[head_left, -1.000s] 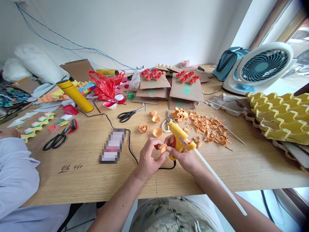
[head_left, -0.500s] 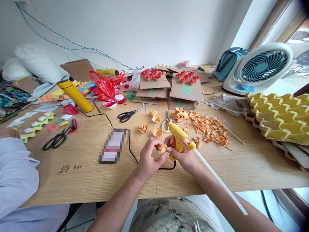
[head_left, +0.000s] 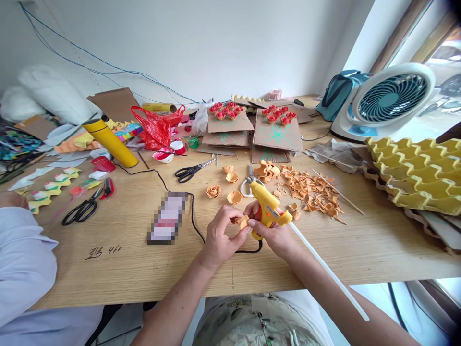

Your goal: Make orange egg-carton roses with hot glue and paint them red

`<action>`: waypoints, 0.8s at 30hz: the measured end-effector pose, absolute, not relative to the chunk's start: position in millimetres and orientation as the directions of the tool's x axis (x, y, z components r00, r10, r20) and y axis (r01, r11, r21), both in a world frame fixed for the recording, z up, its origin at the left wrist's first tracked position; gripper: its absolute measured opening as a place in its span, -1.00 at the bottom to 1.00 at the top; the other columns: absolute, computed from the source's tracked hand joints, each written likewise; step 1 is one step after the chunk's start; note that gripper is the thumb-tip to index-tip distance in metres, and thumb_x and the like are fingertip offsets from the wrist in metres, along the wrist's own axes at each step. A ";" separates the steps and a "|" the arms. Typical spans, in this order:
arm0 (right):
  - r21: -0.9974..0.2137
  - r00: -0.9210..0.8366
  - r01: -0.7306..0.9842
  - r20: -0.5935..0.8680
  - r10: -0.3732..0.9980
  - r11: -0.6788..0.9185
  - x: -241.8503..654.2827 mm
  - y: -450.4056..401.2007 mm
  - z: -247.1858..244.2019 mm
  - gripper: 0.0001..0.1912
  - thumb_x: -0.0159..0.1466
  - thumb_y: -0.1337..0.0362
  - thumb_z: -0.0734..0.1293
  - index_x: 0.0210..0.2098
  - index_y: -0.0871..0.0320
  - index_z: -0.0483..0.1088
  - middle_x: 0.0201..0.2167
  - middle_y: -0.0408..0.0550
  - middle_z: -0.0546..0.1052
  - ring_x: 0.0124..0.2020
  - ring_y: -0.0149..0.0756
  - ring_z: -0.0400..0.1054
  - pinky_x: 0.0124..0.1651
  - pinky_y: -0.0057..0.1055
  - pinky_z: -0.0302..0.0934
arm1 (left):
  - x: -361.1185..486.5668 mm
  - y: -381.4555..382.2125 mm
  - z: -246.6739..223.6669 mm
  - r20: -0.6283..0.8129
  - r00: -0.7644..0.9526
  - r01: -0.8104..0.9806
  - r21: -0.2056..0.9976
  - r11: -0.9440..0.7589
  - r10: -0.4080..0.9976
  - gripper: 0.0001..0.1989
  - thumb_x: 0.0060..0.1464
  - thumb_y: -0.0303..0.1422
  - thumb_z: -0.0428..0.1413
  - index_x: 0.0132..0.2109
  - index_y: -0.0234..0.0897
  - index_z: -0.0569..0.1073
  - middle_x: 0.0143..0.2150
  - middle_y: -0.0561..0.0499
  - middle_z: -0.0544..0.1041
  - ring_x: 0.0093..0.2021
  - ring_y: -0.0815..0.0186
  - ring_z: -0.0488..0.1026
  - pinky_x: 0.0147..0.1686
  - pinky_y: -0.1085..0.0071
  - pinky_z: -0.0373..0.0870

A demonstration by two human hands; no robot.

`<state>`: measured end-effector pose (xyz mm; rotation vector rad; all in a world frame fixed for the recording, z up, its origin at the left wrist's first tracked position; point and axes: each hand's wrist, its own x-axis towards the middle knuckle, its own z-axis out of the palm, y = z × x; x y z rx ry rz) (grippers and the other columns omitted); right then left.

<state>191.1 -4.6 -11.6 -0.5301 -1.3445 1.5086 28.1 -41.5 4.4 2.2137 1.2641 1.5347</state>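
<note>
Between its thumb and fingers, my left hand [head_left: 222, 234] pinches a small orange egg-carton petal piece [head_left: 242, 221]. My right hand [head_left: 271, 234] is closed around the handle of a yellow hot glue gun [head_left: 267, 206], and its thumb also touches the petal piece. The gun's nozzle points up and away; a long white glue stick [head_left: 327, 269] sticks out of its back over my right forearm. Just beyond my hands lie an orange paper rose [head_left: 213, 191], an orange cup [head_left: 234, 197] and white-handled scissors [head_left: 247, 186].
Orange scraps [head_left: 317, 192] spread to the right, before stacked yellow egg trays [head_left: 414, 173] and a fan [head_left: 385, 103]. Red roses [head_left: 226, 111] stand on cardboard at the back. Black scissors [head_left: 192, 172], a phone [head_left: 167, 218] and a cord lie left. A co-worker's sleeve [head_left: 27, 254] rests at far left.
The view has shifted very slightly. Both hands keep the same hold on the petal piece and the glue gun.
</note>
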 end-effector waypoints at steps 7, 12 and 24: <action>-0.911 -0.381 -0.393 0.283 0.880 0.123 192.2 -4.7 -11.3 -0.76 0.29 0.14 0.49 -0.26 -0.01 0.32 -0.25 -0.13 0.39 -0.23 -0.26 0.27 -0.20 -0.28 0.23 | 22.1 -42.3 -5.1 0.626 0.033 0.357 0.721 -0.595 0.779 -0.63 0.28 -0.15 0.16 0.12 -0.21 0.36 -0.08 -0.11 0.53 -0.16 0.24 0.51 -0.17 0.31 0.49; -0.913 -0.379 -0.389 0.278 0.883 0.121 193.5 -4.9 -12.1 -0.75 0.29 0.13 0.48 -0.25 0.00 0.32 -0.23 -0.12 0.41 -0.24 -0.26 0.26 -0.23 -0.30 0.21 | 19.5 -38.5 2.6 0.549 -0.222 0.269 0.829 -0.490 0.806 -0.82 0.40 -0.23 0.03 -0.09 -0.22 0.44 -0.20 -0.01 0.52 -0.27 0.36 0.47 -0.21 0.41 0.45; -0.904 -0.373 -0.415 0.267 0.889 0.098 193.4 -3.7 -15.5 -0.76 0.27 0.17 0.50 -0.26 0.01 0.34 -0.24 -0.12 0.42 -0.26 -0.29 0.26 -0.26 -0.35 0.20 | 9.6 -30.5 -0.1 0.433 -0.323 0.227 0.899 -0.375 0.841 -0.77 0.29 -0.21 0.18 -0.28 -0.26 0.51 -0.38 0.04 0.53 -0.34 0.36 0.45 -0.27 0.45 0.40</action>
